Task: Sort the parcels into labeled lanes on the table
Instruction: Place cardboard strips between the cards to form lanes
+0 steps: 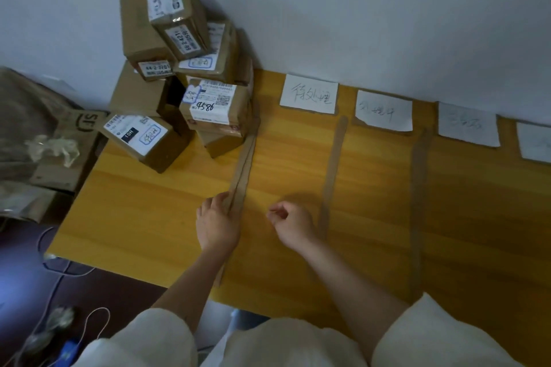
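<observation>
Yellow wood grain runs across the worktop [167, 217], which is split into lanes by brown strips of tape or cardboard running from the near edge toward the wall. At about eleven o'clock, a pile of brown cardboard parcels [182, 68] is stacked unevenly in the far left corner against the pale wall, several leaning on one another, most with white shipping labels facing up; one at the front of the heap [143, 140] carries a black tag and a blue-outlined sticker. Along the wall from twelve to three o'clock lie four white paper lane labels with handwriting: the first [309, 93] is readable as characters, the second [384, 110] and third [468, 124] are fainter, and the fourth [535, 141] is cut off by the edge of view. The left hand [217, 222] rests on the near part of the leftmost strip [243, 164], fingers bent over its edge and touching it. The right hand [290, 222] hovers just right of it, fingers loosely curled and holding nothing, between the first and second strips [332, 170]. At nine o'clock, beside the worktop, sits an open carton [74, 140] with crumpled clear plastic. Cream sleeves [298, 343] fill the six o'clock edge.
</observation>
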`<move>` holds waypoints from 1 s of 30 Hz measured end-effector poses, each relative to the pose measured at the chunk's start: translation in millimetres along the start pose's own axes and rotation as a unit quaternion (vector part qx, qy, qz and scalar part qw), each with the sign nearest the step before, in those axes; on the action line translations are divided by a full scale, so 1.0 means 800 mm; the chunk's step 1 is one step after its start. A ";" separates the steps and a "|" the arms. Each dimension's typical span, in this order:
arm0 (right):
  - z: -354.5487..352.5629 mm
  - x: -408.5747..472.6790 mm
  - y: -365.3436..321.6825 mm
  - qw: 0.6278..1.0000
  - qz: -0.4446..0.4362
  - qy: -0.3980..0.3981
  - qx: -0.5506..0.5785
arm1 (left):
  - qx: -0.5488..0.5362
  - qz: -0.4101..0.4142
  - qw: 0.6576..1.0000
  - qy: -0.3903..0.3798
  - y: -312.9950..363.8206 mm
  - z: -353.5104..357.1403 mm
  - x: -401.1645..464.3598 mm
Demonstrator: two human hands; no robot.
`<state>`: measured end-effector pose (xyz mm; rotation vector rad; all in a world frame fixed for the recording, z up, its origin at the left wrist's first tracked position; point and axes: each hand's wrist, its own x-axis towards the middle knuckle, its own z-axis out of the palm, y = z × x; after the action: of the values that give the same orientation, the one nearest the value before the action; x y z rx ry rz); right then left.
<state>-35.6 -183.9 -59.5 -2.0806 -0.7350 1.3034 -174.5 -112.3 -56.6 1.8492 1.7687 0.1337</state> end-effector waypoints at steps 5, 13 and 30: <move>0.064 0.030 -0.031 0.997 0.058 -0.011 0.043 | 0.023 0.013 0.998 -0.051 -0.035 -0.013 0.034; 0.103 0.062 -0.054 0.991 0.124 0.036 0.024 | 0.019 0.055 0.992 -0.113 -0.053 -0.014 0.061; 0.098 0.061 -0.069 0.977 0.140 0.081 0.138 | -0.168 0.022 0.970 -0.175 -0.036 -0.037 0.081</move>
<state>-97.6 -97.8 -77.5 -2.0792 -0.1806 1.2778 -205.4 -42.7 -65.4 1.5577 1.3680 0.1076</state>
